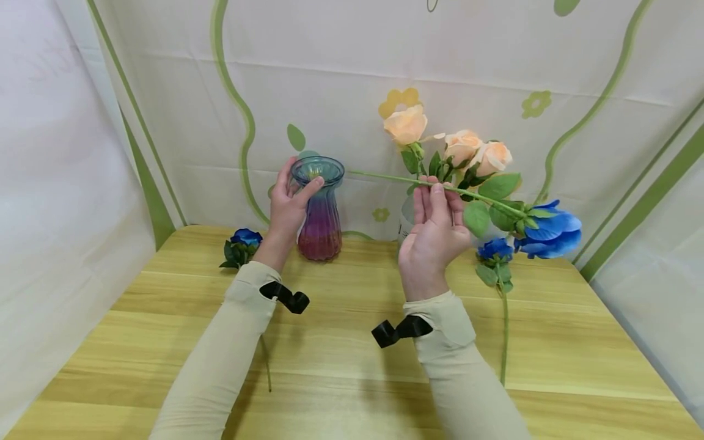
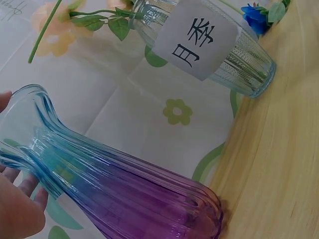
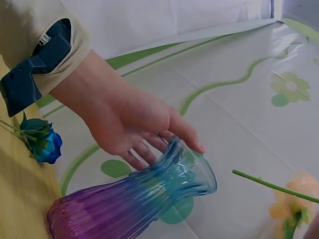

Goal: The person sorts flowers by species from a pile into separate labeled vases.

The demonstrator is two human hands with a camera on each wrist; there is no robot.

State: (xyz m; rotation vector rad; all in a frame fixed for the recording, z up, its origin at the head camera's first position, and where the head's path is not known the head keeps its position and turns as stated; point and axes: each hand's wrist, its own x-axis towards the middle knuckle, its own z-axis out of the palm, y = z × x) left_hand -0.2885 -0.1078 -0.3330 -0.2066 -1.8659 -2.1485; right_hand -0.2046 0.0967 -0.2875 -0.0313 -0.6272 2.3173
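My left hand point(image 1: 287, 208) grips the flared neck of a ribbed glass vase point(image 1: 322, 229), thumb over the rim and fingers behind. The vase stands upright near the back of the table, blue at the top and purple below. My right hand point(image 1: 431, 244) pinches the green stem point(image 1: 385, 177) of a blue artificial rose point(image 1: 552, 231) between thumb and fingers. That rose lies nearly level in the air, bloom to the right, with the bare stem end pointing left near the vase mouth. In the right wrist view the stem end point(image 3: 249, 176) is apart from the rim.
Behind my right hand, a clear glass vase point(image 2: 229, 55) with a labelled paper holds peach roses point(image 1: 407, 125). One blue rose point(image 1: 244, 238) lies on the wooden table point(image 1: 330, 366) at left, another point(image 1: 497, 250) at right. A patterned cloth point(image 1: 330, 91) hangs close behind.
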